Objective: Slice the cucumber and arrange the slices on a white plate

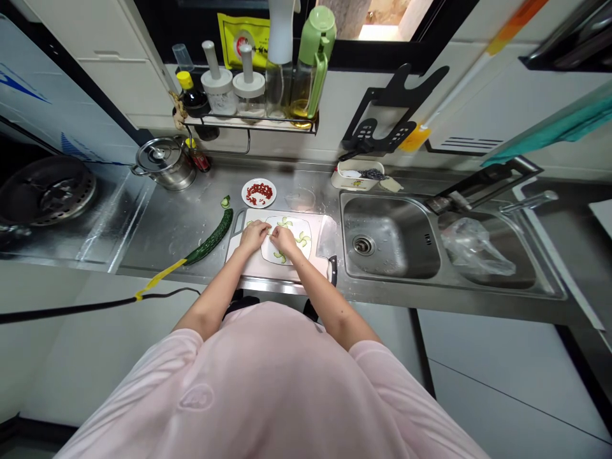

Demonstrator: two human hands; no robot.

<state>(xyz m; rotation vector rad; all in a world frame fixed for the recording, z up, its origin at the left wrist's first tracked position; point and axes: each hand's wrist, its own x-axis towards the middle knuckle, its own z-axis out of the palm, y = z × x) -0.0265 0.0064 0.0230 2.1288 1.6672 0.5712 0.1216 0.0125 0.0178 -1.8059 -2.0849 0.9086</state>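
Observation:
My left hand (pixel 255 236) and my right hand (pixel 284 241) meet over the left side of a white square plate (pixel 299 224). Between their pinched fingertips is a small pale green piece, seemingly a cucumber slice (pixel 269 232). Curved cucumber slices (pixel 303 239) are laid in flower-like groups on the plate. Beneath it lies a pale cutting board (pixel 261 269). A knife with a broad blade (pixel 327 237) and black handle rests along the board's right edge. Left of the board is a long dark green cucumber (pixel 211 240), with a cut end piece (pixel 225 201) behind it.
A small plate (pixel 259 193) of chopped red bits and a clear bowl (pixel 300 199) stand behind the board. To the right is a double sink (pixel 389 237), with a plastic bag (pixel 475 247) in its right basin. A steel pot (pixel 165 164) and a wok (pixel 45 191) stand left.

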